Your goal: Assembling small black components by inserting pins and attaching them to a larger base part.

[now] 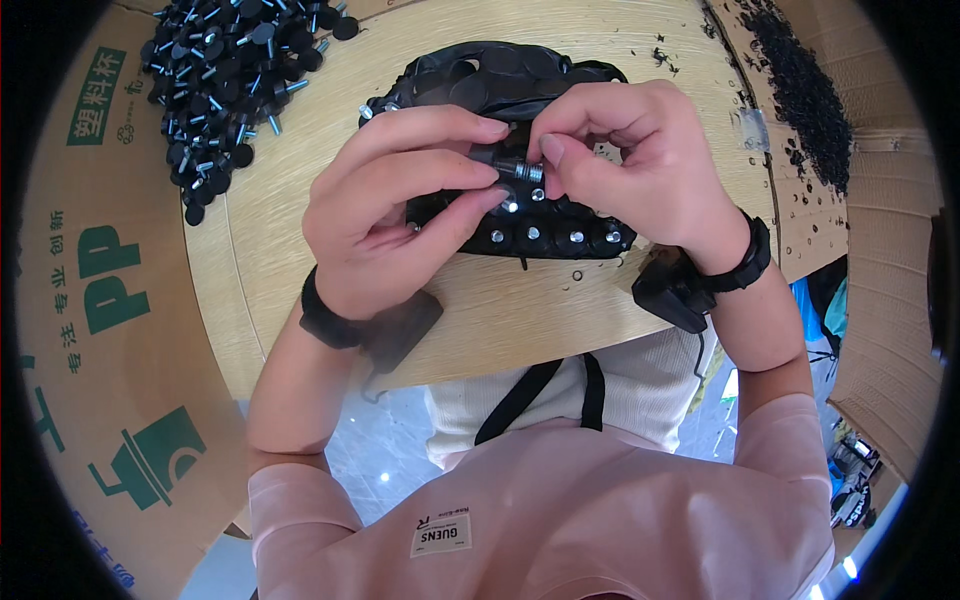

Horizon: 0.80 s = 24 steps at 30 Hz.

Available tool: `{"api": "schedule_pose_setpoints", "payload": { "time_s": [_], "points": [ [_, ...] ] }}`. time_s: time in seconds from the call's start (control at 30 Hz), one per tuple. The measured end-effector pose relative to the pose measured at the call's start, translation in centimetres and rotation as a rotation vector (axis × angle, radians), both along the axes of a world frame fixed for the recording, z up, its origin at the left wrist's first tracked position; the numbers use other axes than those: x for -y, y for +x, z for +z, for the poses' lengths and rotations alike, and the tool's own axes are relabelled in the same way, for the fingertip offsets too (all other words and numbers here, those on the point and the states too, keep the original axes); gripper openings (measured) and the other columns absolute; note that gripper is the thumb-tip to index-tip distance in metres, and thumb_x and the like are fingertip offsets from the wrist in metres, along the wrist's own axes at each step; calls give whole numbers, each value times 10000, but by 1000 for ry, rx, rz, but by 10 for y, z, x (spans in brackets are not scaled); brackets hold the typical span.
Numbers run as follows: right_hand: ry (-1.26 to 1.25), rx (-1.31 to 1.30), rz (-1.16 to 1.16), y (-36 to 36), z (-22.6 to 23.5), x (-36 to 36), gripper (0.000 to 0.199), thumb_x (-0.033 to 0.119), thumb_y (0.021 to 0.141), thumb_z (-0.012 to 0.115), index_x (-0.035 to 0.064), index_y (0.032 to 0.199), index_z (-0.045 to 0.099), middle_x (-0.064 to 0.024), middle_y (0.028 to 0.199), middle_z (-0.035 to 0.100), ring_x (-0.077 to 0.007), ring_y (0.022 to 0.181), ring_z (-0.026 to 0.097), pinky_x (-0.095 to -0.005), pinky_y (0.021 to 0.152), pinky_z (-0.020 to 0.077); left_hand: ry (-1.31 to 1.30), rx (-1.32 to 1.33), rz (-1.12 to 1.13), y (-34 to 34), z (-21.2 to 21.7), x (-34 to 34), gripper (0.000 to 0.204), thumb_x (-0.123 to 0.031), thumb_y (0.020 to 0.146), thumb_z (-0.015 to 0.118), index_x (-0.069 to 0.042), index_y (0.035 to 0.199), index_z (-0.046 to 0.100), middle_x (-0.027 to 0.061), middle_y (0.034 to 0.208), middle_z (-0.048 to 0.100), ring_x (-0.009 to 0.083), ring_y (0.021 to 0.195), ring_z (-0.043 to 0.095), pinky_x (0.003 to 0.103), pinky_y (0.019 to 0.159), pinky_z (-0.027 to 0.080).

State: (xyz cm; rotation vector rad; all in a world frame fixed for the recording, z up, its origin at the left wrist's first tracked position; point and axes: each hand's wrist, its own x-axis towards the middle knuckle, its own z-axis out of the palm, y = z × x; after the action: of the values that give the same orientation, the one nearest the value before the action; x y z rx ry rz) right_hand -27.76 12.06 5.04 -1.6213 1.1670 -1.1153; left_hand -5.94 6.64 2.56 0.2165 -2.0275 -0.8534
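Observation:
My left hand (372, 190) is closed, its thumb and fingertips gripping a black-headed bolt (522, 170) whose silver threaded end points right. At that threaded end my right hand (640, 140) pinches thumb against forefinger; whatever lies between those tips is too small or hidden to make out. Beneath both hands lies a black tray-like holder (590, 246) with bolts standing in rows, their silver ends up. Behind the hands, shiny black plastic with round black discs (490, 88) bulges up; the hands hide part of it.
A heap of loose black-headed bolts (225, 80) covers the table's far left. Tiny black rings (800, 90) are piled at the far right, with a few scattered on the wooden table (500, 330). Cardboard walls (110, 260) flank the table. Black devices are strapped at both wrists.

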Motion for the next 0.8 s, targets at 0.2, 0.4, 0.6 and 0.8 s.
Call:
{"api": "schedule_pose_setpoints", "payload": {
  "time_s": [0.2,0.4,0.6,0.8],
  "points": [
    [102,93,76,2,-1,-1,90,30,809,633,-6,883,668,-12,713,643,-46,647,566,-197,595,464,46,-6,19,-2,0,-3,380,170,704,700,5,1026,583,177,1162,558,329,1069,603,407,915,515],
    [268,369,158,7,-1,1,133,10,834,639,-27,961,651,-45,790,671,-81,733,632,-226,696,524,-44,14,109,-1,0,-3,288,170,718,668,-13,939,642,149,1145,539,328,1105,583,385,914,504],
    [78,181,93,9,-10,1,143,44,884,631,-54,988,647,-79,813,684,-110,744,659,-239,685,546,-11,-3,104,-5,3,-4,239,154,721,663,-27,878,664,139,1132,547,326,1094,588,380,908,502],
    [253,252,182,6,0,2,149,88,929,602,-46,977,647,-76,795,677,-111,712,654,-229,659,545,-241,109,96,0,9,-1,233,150,726,672,-20,881,636,147,1114,576,321,1042,614,378,875,514]
  ]
}}
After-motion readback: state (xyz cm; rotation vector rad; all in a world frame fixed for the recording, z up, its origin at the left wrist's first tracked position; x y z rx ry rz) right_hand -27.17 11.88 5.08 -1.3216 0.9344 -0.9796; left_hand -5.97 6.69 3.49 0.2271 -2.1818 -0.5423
